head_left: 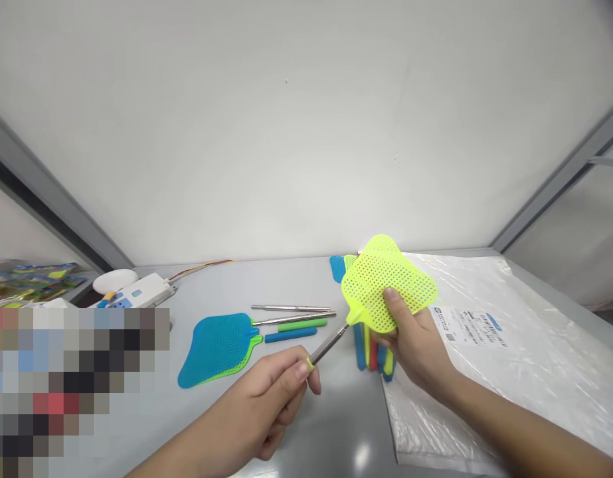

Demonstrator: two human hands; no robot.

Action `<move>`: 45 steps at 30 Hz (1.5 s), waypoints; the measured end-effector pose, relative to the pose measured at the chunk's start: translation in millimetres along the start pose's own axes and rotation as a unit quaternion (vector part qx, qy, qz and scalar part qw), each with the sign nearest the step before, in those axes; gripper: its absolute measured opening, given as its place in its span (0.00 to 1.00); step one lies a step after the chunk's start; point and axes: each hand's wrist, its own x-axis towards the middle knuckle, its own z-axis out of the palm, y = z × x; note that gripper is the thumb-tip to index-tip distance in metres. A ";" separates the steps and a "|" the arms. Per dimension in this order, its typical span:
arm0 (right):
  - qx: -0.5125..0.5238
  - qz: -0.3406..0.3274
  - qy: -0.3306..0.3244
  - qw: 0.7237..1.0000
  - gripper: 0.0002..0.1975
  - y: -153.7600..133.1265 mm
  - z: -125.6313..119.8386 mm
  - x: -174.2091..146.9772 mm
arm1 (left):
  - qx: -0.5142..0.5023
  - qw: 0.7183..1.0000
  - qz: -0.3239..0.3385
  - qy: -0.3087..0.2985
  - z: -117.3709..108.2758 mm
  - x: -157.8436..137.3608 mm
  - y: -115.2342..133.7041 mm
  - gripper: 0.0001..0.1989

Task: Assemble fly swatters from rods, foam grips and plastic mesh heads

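A yellow fly swatter [368, 275] is held up between both hands over the table. Its perforated head is pinched by my right hand [416, 332], thumb on the front face. My left hand [281, 398] is wrapped round the lower end of its metal rod [329, 346], hiding most of the handle. To the left, a blue swatter head [219, 348] lies on top of a green one [231, 372]. Beside them are metal rods [291, 308], a green handle tube [302, 325] and a blue handle tube [291, 335].
Several coloured handles [373, 355] stick out beneath the raised swatter. A white plastic package [485, 398] with a label covers the table's right side. At the left are a power strip [141, 290] and a white rounded object [115, 281]. A wall closes the back; the lower left is pixelated.
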 end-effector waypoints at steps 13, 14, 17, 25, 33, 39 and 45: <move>-0.106 0.052 -0.261 0.958 0.20 -36.9 -21.1 17.3 | -0.123 0.989 0.030 -0.075 3.5 5.0 1.6 0.11; -0.092 0.044 -0.230 0.968 0.20 -39.2 -18.7 20.5 | -0.108 0.991 0.035 -0.067 4.5 6.1 -0.2 0.12; -0.082 0.023 -0.138 0.987 0.16 -47.2 -14.6 28.7 | -0.071 0.994 0.045 -0.071 6.0 7.4 -3.8 0.15; -0.550 -0.322 -0.057 0.769 0.27 -28.7 -16.0 -16.0 | -0.033 0.992 0.082 -0.093 5.7 6.1 -5.5 0.17; -0.698 -0.498 -0.274 0.435 0.11 -13.6 16.5 -30.6 | 0.048 0.982 0.082 -0.163 15.0 3.0 -15.7 0.20; -0.749 -0.474 -0.209 0.413 0.13 -18.6 -32.6 19.2 | 0.121 0.984 0.055 -0.116 14.7 1.9 -14.5 0.17; -0.780 -0.410 -0.227 0.415 0.12 -9.3 -56.8 40.3 | 0.177 0.981 0.025 -0.076 15.2 1.8 -12.3 0.16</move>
